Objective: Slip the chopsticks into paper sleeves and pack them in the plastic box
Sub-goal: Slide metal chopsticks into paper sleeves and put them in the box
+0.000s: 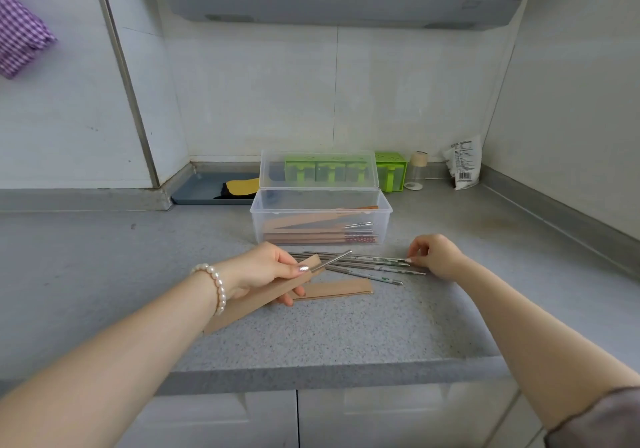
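Note:
My left hand grips a brown paper sleeve with one metal chopstick poking out of its top end. Several loose metal chopsticks lie on the grey counter in front of the clear plastic box. My right hand pinches the right end of one of them. Spare paper sleeves lie flat under my left fingers. The box stands open with its lid upright, and holds several sleeved chopsticks.
Behind the box stand a green condiment rack, a small clear jar and a white packet. A grey tray with a yellow and black cloth sits at the back left. The counter's front edge runs below my arms.

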Demonstrator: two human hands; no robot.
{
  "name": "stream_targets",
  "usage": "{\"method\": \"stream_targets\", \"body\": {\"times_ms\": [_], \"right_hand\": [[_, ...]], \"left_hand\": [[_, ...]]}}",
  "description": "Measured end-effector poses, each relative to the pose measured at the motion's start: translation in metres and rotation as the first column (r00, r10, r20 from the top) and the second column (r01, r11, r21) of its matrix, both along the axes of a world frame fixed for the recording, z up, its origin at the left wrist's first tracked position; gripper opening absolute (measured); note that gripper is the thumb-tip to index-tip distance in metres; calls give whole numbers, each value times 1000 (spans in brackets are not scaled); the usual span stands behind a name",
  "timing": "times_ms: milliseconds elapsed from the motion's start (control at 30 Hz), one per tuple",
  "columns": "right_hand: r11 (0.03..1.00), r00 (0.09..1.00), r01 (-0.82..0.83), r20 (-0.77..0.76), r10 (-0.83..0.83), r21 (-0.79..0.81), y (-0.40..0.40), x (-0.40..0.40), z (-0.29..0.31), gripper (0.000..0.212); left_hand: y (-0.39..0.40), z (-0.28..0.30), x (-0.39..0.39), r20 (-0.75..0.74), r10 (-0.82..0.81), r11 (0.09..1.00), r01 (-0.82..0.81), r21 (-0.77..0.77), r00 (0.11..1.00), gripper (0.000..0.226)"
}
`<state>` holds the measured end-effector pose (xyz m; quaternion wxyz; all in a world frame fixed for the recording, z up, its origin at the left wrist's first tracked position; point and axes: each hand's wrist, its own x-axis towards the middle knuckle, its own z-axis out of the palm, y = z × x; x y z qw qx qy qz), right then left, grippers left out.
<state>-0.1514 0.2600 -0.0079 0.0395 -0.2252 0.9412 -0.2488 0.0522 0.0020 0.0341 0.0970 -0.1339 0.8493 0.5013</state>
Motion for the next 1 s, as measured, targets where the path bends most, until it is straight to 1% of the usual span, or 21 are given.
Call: {"method": "stream_targets", "body": {"times_ms": [100,167,233,300,333,367,433,467,500,533,567,633,700,733,767,800,833,867,900,1000], "right_hand": [[1000,1000,1,-21,-1,-1,0,0,-3,12],[999,999,14,-28,-15,-36,1,1,-3,15],[993,1000,20,-8,-21,-113,3,3,4,9],[962,997,11,75,10,-271,9,10,17,6],[922,991,17,126,35,-387,12,13,24,7],[856,981,37,180,66,-516,16,17,32,8],[661,940,103,290,180,-744,23,24,46,11],[580,910,136,333,248,-803,27,25,51,16],[535,885,153,356,299,-831,30,27,56,21],[527,871,143,359,336,-838,33,28,59,25],[540,866,114,350,358,-834,35,30,62,25],[591,860,46,333,386,-806,38,34,66,9],[647,878,-7,305,369,-763,41,33,65,47],[659,894,-9,289,343,-752,42,33,65,54],[673,910,-23,263,320,-740,44,32,64,50],[689,919,-45,240,313,-724,44,32,63,35],[690,929,-48,222,297,-722,44,34,65,16],[694,943,-59,187,274,-717,43,36,66,9],[703,957,-71,149,248,-708,43,35,65,15],[724,975,-77,99,197,-686,42,35,68,14]], "left_hand": [[-1,-1,1,0,6,1000,-6,14,1000,19],[-1,-1,1,-2,4,1000,-4,13,1000,19],[0,-2,0,-1,0,1000,0,11,1000,19],[1,-2,0,0,-3,1000,3,9,1000,20],[2,-2,0,0,-3,1000,3,6,1000,20],[2,-2,0,1,-3,1000,3,5,1000,20],[3,-2,0,4,0,1000,0,11,1000,19],[4,-2,0,6,1,1000,-1,13,1000,19],[4,-2,1,8,0,1000,0,13,1000,18],[5,-1,0,9,-5,1000,5,14,1000,17],[6,-1,1,7,-11,1000,11,14,1000,15],[6,1,1,5,-27,1000,27,15,1000,11],[6,1,1,8,-34,999,34,13,999,9],[6,1,1,9,-34,999,34,10,999,9],[5,1,1,8,-32,999,32,9,999,9],[6,1,1,6,-29,1000,29,11,1000,10],[6,1,1,4,-27,1000,27,11,1000,10],[7,1,2,2,-28,1000,28,9,1000,11],[7,2,2,1,-30,1000,30,6,1000,11],[8,2,3,1,-35,999,35,-4,999,11]]}}
